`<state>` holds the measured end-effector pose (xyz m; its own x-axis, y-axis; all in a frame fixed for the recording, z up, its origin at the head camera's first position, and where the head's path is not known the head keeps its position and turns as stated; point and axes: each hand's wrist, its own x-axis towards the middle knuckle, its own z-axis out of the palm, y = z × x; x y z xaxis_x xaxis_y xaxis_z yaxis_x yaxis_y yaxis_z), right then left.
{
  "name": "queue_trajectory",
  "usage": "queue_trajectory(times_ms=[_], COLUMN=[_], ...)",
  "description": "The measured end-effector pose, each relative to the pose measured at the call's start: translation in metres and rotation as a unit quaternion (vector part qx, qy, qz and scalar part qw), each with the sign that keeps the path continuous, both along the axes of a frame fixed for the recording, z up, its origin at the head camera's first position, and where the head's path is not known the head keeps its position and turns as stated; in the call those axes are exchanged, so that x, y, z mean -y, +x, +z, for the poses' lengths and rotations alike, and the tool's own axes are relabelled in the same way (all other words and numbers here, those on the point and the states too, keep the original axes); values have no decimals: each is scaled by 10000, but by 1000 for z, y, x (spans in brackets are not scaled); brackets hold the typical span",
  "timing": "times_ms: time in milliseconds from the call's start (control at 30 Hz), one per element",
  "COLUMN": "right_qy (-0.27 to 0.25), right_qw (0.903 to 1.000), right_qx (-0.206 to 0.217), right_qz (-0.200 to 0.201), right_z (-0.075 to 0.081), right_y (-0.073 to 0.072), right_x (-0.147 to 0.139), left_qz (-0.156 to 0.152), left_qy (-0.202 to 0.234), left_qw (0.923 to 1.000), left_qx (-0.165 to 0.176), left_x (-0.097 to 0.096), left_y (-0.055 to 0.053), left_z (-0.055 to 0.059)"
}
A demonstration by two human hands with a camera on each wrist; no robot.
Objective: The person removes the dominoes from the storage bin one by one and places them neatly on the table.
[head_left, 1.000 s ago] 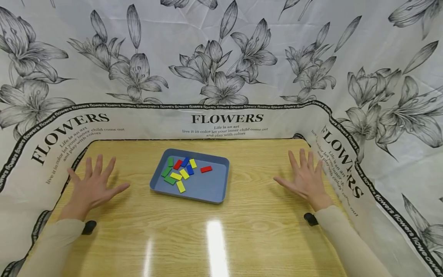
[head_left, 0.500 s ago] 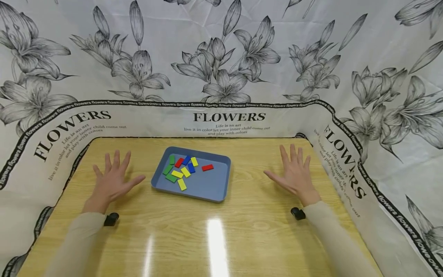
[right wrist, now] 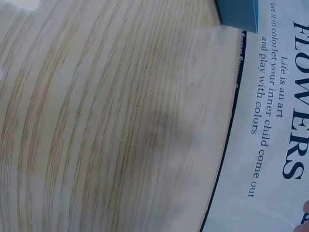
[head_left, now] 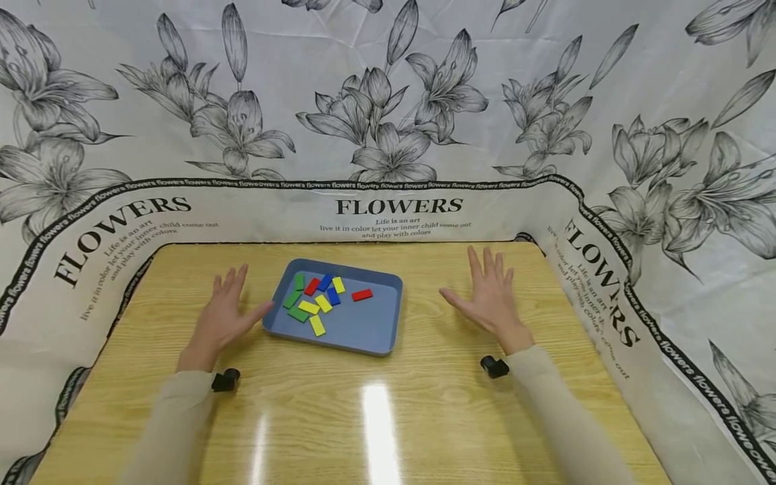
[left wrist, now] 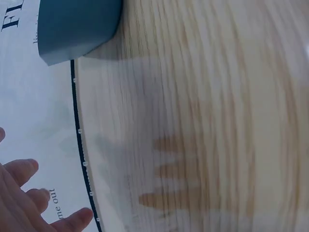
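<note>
A blue-grey tray point(head_left: 364, 340) lies on the table, its side wall also showing at the top of both wrist views. Small flat blocks rest in it: several green point(head_left: 292, 299), several yellow point(head_left: 318, 326), two blue point(head_left: 333, 296) and two red, one red block point(head_left: 362, 295) apart from the cluster. My left hand point(head_left: 221, 320) is held with fingers spread at the tray's left, the thumb tip overlapping its rim in the head view. To the right of the tray, my right hand point(head_left: 490, 303) hovers with straight, spread fingers, holding nothing. Only fingertips point(right wrist: 305, 220) show in the right wrist view.
The wood-grain table point(head_left: 303, 404) is bordered at the back and sides by a white curtain point(head_left: 261, 215) with flower drawings and lettering. A small black camera point(head_left: 226, 380) sits at the left wrist, and another black camera point(head_left: 494, 367) at the right wrist.
Both hands have moved inward toward the tray, the left hand to the right and the right hand to the left. The tray and blocks stay where they were.
</note>
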<state>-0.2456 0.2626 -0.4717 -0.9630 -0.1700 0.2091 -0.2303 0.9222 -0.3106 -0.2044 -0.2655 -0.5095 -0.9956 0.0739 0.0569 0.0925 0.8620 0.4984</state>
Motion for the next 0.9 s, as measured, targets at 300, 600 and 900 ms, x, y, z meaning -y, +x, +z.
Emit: queue_trajectory(times_ms=[300, 600, 900], right_qy=[-347, -710, -1070], right_qw=[9991, 9953, 9851], right_qx=[12, 70, 460], right_qz=[235, 660, 1269], right_z=[0, -1, -1], right_y=[-3, -7, -14], right_x=[25, 56, 95], left_qz=[-141, -390, -561], left_qy=[587, 1134, 1573], left_qw=[9979, 9920, 9851], left_qx=[-243, -395, -406], left_x=[-11, -14, -19], left_y=[-4, -7, -3], left_z=[-7, -16, -30])
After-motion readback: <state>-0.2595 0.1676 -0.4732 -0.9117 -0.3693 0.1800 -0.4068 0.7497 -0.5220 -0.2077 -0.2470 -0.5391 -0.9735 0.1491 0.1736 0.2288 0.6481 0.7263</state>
